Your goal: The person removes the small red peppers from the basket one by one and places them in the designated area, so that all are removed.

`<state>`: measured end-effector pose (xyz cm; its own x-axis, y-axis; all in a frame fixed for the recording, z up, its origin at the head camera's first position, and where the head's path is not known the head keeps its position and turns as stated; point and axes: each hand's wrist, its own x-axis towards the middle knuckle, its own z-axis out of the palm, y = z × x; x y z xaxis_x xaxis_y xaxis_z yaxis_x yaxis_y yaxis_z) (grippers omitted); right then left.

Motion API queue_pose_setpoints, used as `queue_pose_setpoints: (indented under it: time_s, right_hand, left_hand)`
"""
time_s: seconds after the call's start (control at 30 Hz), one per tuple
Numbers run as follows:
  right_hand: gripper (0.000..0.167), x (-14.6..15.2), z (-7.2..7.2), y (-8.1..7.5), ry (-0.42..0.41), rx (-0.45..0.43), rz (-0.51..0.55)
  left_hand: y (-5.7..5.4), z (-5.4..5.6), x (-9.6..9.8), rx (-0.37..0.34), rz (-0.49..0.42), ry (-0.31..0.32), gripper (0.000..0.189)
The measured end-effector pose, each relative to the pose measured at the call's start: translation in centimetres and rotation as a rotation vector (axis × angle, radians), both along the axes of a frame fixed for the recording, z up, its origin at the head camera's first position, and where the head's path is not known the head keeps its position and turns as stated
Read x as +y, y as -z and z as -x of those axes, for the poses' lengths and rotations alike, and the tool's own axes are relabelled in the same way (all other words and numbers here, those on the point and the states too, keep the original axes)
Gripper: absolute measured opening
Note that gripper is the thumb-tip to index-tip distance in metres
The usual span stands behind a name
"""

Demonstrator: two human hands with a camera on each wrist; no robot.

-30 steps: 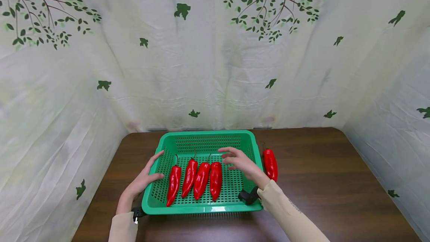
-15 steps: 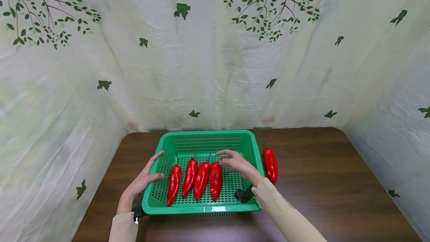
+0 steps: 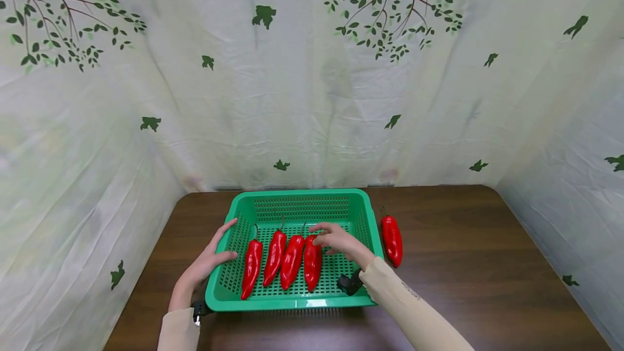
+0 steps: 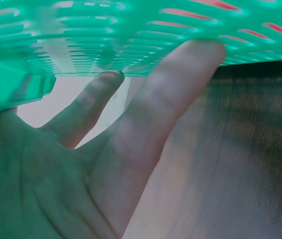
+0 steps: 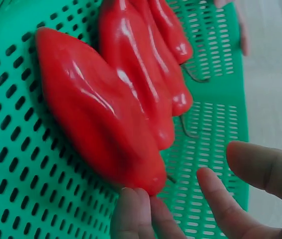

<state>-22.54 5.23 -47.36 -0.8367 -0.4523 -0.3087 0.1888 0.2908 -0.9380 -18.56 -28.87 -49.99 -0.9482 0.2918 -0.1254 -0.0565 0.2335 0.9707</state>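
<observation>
A green plastic basket [image 3: 292, 303] sits on the table with several glossy red peppers [image 3: 252, 270] lying side by side in it, stems toward the far side. My left hand [image 3: 207, 264] grips the basket's left side, thumb over the rim; in the left wrist view, fingers [image 4: 156, 104] reach beneath the slotted bottom. Over the rightmost pepper in the basket [image 3: 313, 270] is my right hand [image 3: 341, 241], its fingers spread loosely. In the right wrist view, fingertips [image 5: 131, 211] are right at that pepper's stem end [image 5: 96, 109], while two other fingers stand apart from it.
One more red pepper [image 3: 392, 240] lies on the brown wooden table [image 3: 463, 264], just right of the basket. A pale curtain [image 3: 312, 96] printed with leaves and branches hangs behind the table and along both sides.
My right hand has moved left and slightly down, from beside the rightmost pepper in the basket to over its stem end. The left hand, basket and peppers have stayed put.
</observation>
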Motion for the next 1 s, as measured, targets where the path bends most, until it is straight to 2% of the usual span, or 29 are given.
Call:
queue_pose_setpoints:
  time_s: [0.33,0.57,1.0]
  right_hand:
    - [0.042,-0.53,-0.14,0.62,-0.056,-0.024,-0.066]
    - [0.041,-0.81,-0.43,0.69,-0.090,-0.014,-0.129]
    - [0.040,-0.77,-0.52,0.95,-0.102,0.023,-0.119]
  left_hand:
    - [0.29,0.09,-0.01,-0.013,0.004,-0.010,0.075]
    - [0.07,-0.02,-0.01,-0.015,0.012,-0.013,0.075]
    - [0.18,-0.09,0.07,-0.022,0.003,-0.019,0.076]
